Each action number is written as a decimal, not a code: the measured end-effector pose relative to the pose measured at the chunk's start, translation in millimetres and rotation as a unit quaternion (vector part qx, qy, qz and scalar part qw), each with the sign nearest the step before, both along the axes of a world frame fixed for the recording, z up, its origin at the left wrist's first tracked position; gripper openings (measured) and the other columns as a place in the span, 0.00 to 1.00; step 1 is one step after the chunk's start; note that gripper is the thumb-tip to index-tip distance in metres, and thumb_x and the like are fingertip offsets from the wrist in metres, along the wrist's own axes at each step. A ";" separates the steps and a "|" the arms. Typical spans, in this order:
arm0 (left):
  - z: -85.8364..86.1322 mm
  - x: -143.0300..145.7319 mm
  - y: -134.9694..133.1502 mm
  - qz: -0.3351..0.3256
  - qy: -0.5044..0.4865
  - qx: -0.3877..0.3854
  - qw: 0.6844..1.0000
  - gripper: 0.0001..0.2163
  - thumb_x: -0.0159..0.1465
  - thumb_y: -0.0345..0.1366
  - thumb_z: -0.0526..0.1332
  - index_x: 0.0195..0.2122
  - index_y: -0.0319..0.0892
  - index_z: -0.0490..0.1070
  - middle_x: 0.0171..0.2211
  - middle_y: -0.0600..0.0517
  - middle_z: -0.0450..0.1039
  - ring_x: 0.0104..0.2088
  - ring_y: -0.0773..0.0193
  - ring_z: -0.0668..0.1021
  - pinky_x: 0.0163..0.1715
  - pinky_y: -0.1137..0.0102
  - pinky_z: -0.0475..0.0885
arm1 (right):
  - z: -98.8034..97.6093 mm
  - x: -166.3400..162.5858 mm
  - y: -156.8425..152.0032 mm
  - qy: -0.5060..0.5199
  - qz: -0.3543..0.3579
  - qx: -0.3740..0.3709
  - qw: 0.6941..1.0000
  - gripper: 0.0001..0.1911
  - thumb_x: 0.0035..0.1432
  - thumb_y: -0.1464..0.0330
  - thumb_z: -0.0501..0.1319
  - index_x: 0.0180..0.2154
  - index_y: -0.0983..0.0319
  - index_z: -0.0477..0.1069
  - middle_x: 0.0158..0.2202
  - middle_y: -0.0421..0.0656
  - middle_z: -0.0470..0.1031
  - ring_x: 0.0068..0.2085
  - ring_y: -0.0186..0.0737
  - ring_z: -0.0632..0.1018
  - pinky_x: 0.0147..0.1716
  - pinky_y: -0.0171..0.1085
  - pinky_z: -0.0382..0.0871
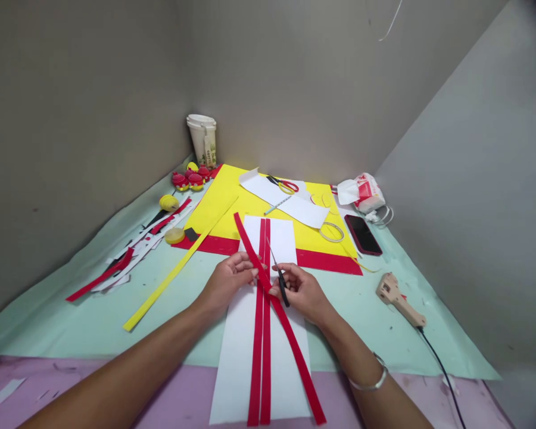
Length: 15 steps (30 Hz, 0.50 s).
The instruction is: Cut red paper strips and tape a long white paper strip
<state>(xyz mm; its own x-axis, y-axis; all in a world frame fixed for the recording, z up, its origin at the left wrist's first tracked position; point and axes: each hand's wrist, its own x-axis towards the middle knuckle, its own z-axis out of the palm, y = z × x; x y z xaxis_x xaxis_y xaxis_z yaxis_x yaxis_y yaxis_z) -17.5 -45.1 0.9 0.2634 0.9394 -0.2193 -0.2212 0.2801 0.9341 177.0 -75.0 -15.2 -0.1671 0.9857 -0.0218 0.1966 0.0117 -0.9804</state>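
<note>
A long white sheet lies in front of me with two red strips laid lengthwise down its middle. A third red strip runs diagonally across them. My left hand pinches this diagonal strip near its upper part. My right hand grips small black scissors whose blades point up at the strip, and its fingers also touch the strip. A silver bangle sits on my right wrist.
A yellow sheet over a red sheet lies behind, with white paper, red-handled scissors and a pencil on it. A long yellow strip, scraps, tape rolls, a cup, a phone and a glue gun surround the spot.
</note>
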 end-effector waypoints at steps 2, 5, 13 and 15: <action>-1.2 0.3 0.1 0.015 0.000 0.001 1.000 0.18 0.51 0.34 0.71 0.41 0.41 0.68 0.31 0.56 0.73 0.31 0.67 0.75 0.35 0.70 0.69 | -1.2 0.4 1.3 0.005 -0.002 -0.002 1.000 0.26 0.46 0.69 0.71 0.48 0.60 0.71 0.29 0.37 0.72 0.29 0.33 0.71 0.29 0.33 0.64; -0.3 0.2 -0.3 -0.006 -0.006 0.016 1.000 0.17 0.52 0.35 0.71 0.40 0.41 0.69 0.32 0.55 0.74 0.32 0.66 0.75 0.35 0.70 0.69 | -3.0 0.8 2.8 0.012 -0.002 -0.006 1.000 0.25 0.46 0.69 0.71 0.48 0.60 0.71 0.28 0.36 0.71 0.28 0.32 0.69 0.28 0.33 0.63; 6.1 -1.6 -2.1 -0.062 -0.017 0.047 0.997 0.18 0.55 0.37 0.69 0.46 0.41 0.70 0.44 0.47 0.77 0.43 0.57 0.78 0.43 0.65 0.69 | -4.1 -1.1 5.0 0.033 0.000 -0.007 0.999 0.24 0.47 0.68 0.70 0.47 0.60 0.71 0.26 0.35 0.68 0.26 0.31 0.68 0.27 0.33 0.63; 6.0 -1.9 -2.4 -0.068 -0.014 0.049 0.996 0.20 0.55 0.37 0.69 0.48 0.42 0.70 0.45 0.46 0.77 0.45 0.55 0.78 0.44 0.64 0.69 | -3.2 -1.3 5.4 0.040 0.002 -0.014 0.999 0.24 0.47 0.68 0.70 0.48 0.60 0.71 0.26 0.35 0.69 0.27 0.32 0.69 0.27 0.33 0.64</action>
<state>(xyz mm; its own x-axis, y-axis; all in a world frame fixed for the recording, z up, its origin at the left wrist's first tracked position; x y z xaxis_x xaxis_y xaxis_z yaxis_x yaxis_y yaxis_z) -19.4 -47.5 6.9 0.3937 0.9115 -0.1191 -0.2138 0.2168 0.9525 175.7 -69.6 -18.4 -0.1736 0.9842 -0.0356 0.1167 -0.0153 -0.9930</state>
